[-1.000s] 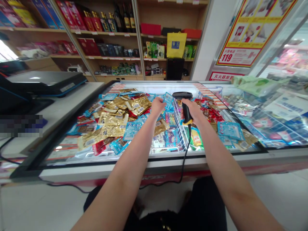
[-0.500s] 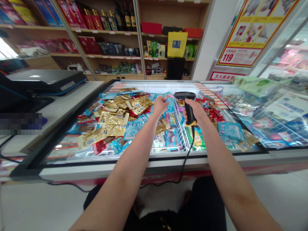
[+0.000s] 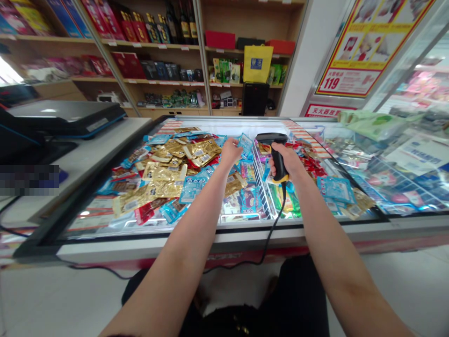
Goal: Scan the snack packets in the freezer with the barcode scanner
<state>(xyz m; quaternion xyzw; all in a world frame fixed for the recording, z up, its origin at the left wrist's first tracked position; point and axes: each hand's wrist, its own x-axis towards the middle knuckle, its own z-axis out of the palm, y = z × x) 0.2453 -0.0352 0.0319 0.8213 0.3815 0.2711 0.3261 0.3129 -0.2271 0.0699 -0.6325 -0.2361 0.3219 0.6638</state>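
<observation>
My right hand (image 3: 289,161) is wrapped around the grip of a black barcode scanner (image 3: 279,164) with a yellow base. Its head faces left, and a cord hangs from its lower end. My left hand (image 3: 230,152) is closed with fingertips pinching a small blue snack packet (image 3: 246,144), which stands tilted just left of the scanner head. Gold snack packets (image 3: 166,173) lie heaped with red and blue ones on the glass to the left of my left hand. Another blue packet (image 3: 336,188) rests on the glass right of my right forearm.
Under the packets is a glass-topped chest freezer (image 3: 196,236) with a white wire divider (image 3: 261,182) inside. A weighing scale (image 3: 70,117) stands on the left counter. Shelves with boxes and bottles are behind. The scanner cord (image 3: 268,245) droops over the freezer's front edge.
My left hand has shifted slightly left and up, and the blue packet shows more upright. My right hand and the scanner have moved slightly right.
</observation>
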